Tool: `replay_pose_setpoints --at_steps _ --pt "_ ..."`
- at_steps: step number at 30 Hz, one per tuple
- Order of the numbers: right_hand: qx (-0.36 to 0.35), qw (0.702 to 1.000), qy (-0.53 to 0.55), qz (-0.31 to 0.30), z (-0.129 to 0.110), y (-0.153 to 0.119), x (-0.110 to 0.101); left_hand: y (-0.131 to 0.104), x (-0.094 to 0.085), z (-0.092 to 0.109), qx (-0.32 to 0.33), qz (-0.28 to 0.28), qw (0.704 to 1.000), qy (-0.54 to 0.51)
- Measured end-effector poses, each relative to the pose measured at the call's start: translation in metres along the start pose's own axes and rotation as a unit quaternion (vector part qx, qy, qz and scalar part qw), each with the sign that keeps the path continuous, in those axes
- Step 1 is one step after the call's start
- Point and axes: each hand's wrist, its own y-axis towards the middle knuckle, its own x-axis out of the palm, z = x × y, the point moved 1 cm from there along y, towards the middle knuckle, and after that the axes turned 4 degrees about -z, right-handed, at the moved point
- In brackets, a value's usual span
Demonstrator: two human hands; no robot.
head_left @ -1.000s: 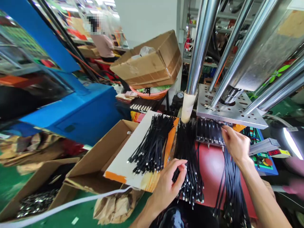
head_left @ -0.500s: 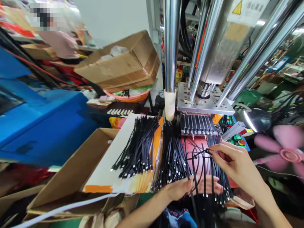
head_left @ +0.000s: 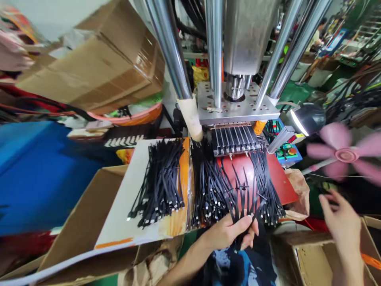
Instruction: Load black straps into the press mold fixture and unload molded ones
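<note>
"White painted wall (head_left: 56,14) closed the upper left background. What stood before it, by size?"

"First, a vertical press with steel columns and a grey metal cylinder (head_left: 244,43); next, a tilted brown cardboard box (head_left: 98,71). A flat red work surface (head_left: 281,180) lay below the press, with a white board with an orange edge (head_left: 119,210) to its left and a pink plastic fan (head_left: 347,155) to its right. Three piles of flat black strips with pale tips (head_left: 163,178) lay side by side, the leftmost on the board. A slotted metal fixture (head_left: 235,141) sat under the press plate."

"State of the hands?"

"The left hand (head_left: 228,234) pinched a loose bundle of black strips (head_left: 237,212) in front of the red surface, between the middle and right piles. The right hand (head_left: 342,216), well apart, had its fingers parted; no object was visible in it."

"Probable faults?"

"Tangling, in my judgement: the upper ends were fanned and unsupported, close to the neighbouring piles. A slack grip could have shed strips."
</note>
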Motion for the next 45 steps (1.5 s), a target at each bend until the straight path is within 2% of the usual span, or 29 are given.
replay_pose_setpoints --at_steps 2,3,4,6,8,10,13,14,16,20,22,24,25,27,30,32,35,40,42,45 --pt "0.098 0.991 0.048 -0.08 0.025 -0.049 0.002 -0.002 -0.002 0.007 -0.007 -0.02 0.999 0.046" --pt "0.139 0.976 0.116 -0.119 0.024 -0.073 0.005 -0.003 -0.002 0.011 -0.013 -0.032 0.997 0.068" --pt "0.172 0.952 0.189 -0.169 0.014 -0.095 0.011 -0.005 -0.002 0.015 -0.019 -0.047 0.995 0.087" --pt "0.201 0.881 0.315 -0.29 -0.023 -0.125 0.026 -0.008 -0.002 0.019 -0.033 -0.073 0.99 0.116" --pt "0.194 0.814 0.391 -0.384 -0.07 -0.136 0.043 -0.012 -0.002 0.02 -0.045 -0.081 0.985 0.145" --pt "0.178 0.765 0.44 -0.436 -0.108 -0.134 0.057 -0.018 -0.001 0.019 -0.054 -0.075 0.979 0.181" --pt "0.148 0.731 0.463 -0.48 -0.137 -0.125 0.072 -0.028 0.0 0.017 -0.062 -0.055 0.975 0.208" --pt "0.134 0.731 0.459 -0.486 -0.141 -0.124 0.074 -0.031 0.001 0.017 -0.064 -0.043 0.974 0.215" --pt "0.097 0.752 0.442 -0.479 -0.144 -0.121 0.076 -0.037 0.003 0.019 -0.063 -0.002 0.972 0.227" --pt "-0.001 0.832 0.365 -0.418 -0.146 -0.113 0.067 -0.041 0.003 0.022 -0.044 0.137 0.971 0.191" --pt "-0.081 0.875 0.302 -0.37 -0.15 -0.105 0.057 -0.039 0.001 0.022 -0.025 0.203 0.96 0.19" --pt "-0.166 0.906 0.228 -0.316 -0.156 -0.095 0.047 -0.035 -0.001 0.021 -0.001 0.245 0.943 0.224" --pt "-0.204 0.912 0.193 -0.298 -0.162 -0.09 0.043 -0.033 -0.002 0.021 0.011 0.256 0.936 0.243" --pt "-0.263 0.907 0.137 -0.299 -0.176 -0.084 0.04 -0.027 -0.002 0.021 0.027 0.257 0.93 0.263" --pt "-0.317 0.875 0.101 -0.353 -0.197 -0.082 0.048 -0.02 0.0 0.021 0.025 0.246 0.936 0.251" --pt "-0.319 0.851 0.12 -0.4 -0.204 -0.082 0.054 -0.017 0.001 0.021 0.012 0.249 0.939 0.235" --pt "-0.283 0.825 0.176 -0.457 -0.201 -0.082 0.058 -0.015 0.001 0.025 0.004 0.243 0.946 0.215" --pt "-0.144 0.85 0.222 -0.455 -0.175 -0.078 0.056 -0.015 0.002 0.037 0.013 0.177 0.969 0.171" --pt "-0.09 0.846 0.236 -0.469 -0.169 -0.079 0.058 -0.016 0.003 0.038 0.003 0.175 0.97 0.166" --pt "-0.016 0.79 0.29 -0.539 -0.168 -0.083 0.061 -0.021 0.003 0.035 -0.016 0.184 0.969 0.162"
